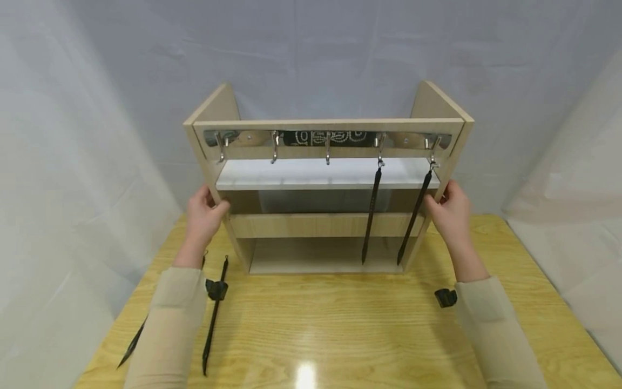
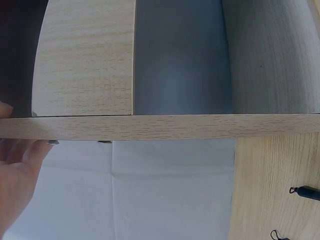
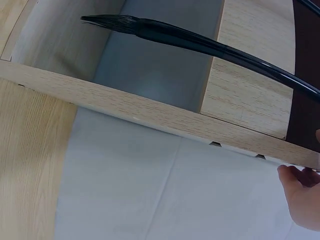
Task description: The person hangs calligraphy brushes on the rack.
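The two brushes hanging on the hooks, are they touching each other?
Apart. The head view shows the left brush and the right brush hanging from separate hooks, with a gap between them all the way down.

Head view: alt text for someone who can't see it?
A left hand and a right hand grip the sides of a wood-grain shelf unit on a table. Black brushes hang from the two rightmost of its five hooks; two more lie on the table at left.
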Tool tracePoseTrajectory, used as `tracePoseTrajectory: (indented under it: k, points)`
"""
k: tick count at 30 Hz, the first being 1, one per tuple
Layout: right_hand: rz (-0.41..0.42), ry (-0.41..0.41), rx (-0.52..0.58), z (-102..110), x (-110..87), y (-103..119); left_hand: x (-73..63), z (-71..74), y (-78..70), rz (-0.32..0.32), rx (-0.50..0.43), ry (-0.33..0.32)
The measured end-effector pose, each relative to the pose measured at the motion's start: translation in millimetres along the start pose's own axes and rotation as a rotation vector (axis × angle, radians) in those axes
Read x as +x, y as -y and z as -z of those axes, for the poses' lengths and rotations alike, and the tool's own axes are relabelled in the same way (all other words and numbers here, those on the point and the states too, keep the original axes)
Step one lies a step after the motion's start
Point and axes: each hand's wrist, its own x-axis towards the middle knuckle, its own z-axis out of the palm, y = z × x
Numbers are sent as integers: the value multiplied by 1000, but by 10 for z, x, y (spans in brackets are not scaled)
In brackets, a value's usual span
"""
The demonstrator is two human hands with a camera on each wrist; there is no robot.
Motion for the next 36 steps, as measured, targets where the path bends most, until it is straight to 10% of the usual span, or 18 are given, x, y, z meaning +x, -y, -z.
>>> tracePoseTrajectory:
  k: [16, 23, 36]
  points:
    - [81, -49, -27, -56, 28, -12, -87, 24, -223, -5, 30, -11]
    - [115, -51, -30, -74, 56, -33, -135, 126, 80, 17, 71, 84]
    - [128, -50, -44, -74, 68, -51, -648, 396, 543, 54, 156, 137]
